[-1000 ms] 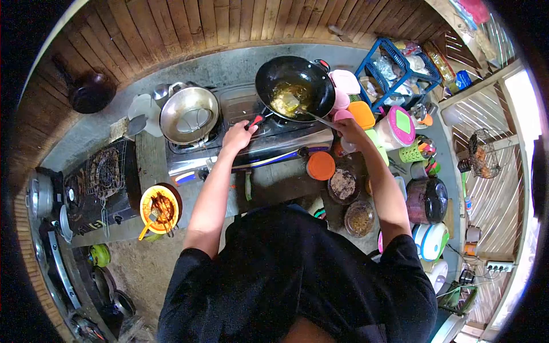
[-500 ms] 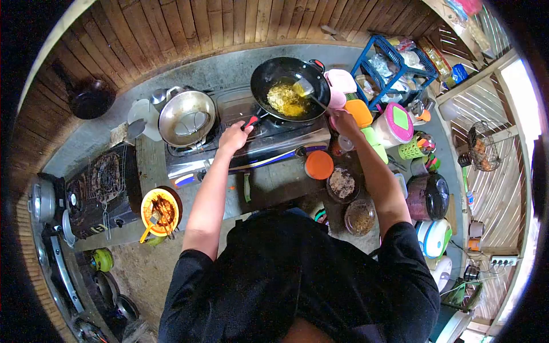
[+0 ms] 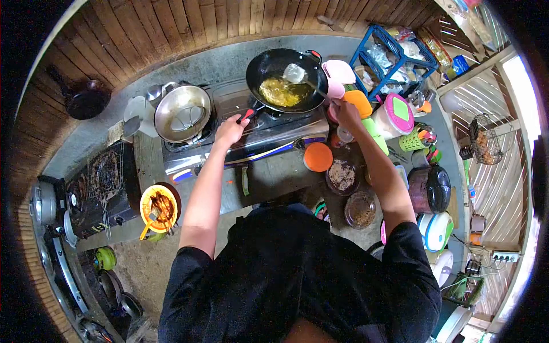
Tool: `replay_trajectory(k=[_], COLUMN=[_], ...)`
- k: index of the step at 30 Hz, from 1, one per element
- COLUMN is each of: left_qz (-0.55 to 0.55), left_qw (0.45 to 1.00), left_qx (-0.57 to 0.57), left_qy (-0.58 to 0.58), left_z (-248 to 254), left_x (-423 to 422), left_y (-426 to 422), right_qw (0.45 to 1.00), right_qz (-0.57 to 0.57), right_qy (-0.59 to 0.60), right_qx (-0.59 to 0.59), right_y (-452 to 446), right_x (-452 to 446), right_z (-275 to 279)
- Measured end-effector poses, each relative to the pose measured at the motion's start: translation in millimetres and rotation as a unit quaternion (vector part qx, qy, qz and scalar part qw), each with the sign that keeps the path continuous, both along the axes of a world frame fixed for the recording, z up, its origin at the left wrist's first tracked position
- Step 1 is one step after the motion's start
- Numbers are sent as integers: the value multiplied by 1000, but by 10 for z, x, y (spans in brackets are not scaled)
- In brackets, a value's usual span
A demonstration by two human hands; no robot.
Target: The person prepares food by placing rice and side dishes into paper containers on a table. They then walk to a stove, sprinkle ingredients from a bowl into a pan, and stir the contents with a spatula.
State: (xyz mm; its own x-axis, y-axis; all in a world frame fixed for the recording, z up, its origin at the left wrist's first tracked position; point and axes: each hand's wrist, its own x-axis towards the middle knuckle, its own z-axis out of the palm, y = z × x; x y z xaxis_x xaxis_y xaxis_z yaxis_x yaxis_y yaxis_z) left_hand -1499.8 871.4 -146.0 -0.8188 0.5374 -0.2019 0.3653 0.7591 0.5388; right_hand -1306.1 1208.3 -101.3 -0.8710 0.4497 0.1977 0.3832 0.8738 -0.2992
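My left hand (image 3: 230, 130) is closed on the red and black handle (image 3: 246, 115) of a black wok (image 3: 259, 68), which sits on the right burner of the stove (image 3: 229, 150). Yellow food in oil (image 3: 280, 93) lies in the bottom of the wok. Closed round the handle of a metal spatula (image 3: 294, 73) is my right hand (image 3: 345, 113), at the wok's right side. The spatula's blade is above the food, toward the far side of the wok. On the left burner rests a steel pan (image 3: 164, 121).
An orange bowl (image 3: 144, 207) with dark red food stands at the left. An orange lid (image 3: 318, 157) and bowls of crumbly food (image 3: 342, 176) are right of centre. A knife (image 3: 245, 180) lies before the stove. A blue rack (image 3: 384, 38) stands at the back right.
The spatula blade has gone from down in the food to above it, near the wok's far side. The food has shifted and spread within the wok. Both hands keep their holds.
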Motion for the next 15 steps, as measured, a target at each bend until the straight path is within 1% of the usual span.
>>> replay_trajectory(k=[2, 3, 5, 6, 8, 9, 10, 11, 12, 14, 15], left_qz=[1, 2, 4, 4, 2, 4, 9, 14, 16, 10, 7], left_qw=[1000, 1000, 1000, 1000, 1000, 1000, 1000, 1000, 1000, 999, 999], left_qx=[4, 0, -4, 0, 0, 0, 2, -8, -14, 7, 10], left_qy=[-2, -12, -21, -16, -15, -10, 1, -17, -21, -35, -34], left_z=[-14, -14, -7, -29, -96, -69, -12, 27, 37, 108, 112], left_x=[-15, -9, -13, -17, 13, 56, 41, 57, 106, 131, 142], left_y=[12, 11, 16, 20, 20, 24, 39, 40, 1, 34, 39], right_qw=[996, 996, 998, 998, 997, 997, 987, 963, 961, 938, 935], right_qz=[-52, -51, -36, -35, 47, 46, 91, 136, 138, 72, 75], right_qy=[-70, -71, -28, -30, -48, -49, -45, -43, -46, -51, -31], right_qx=[30, 29, 51, 50, -25, -29, -128, -228, -235, -335, -345], right_y=[-223, -194, -127, -134, -152, -135, -97, -94, -128, -81, 32], right_x=[64, 81, 108, 118, 174, 212, 167, 122, 123, 63, 32], right_z=[368, 304, 188, 213, 246, 183, 149, 86, 14, -30, -197])
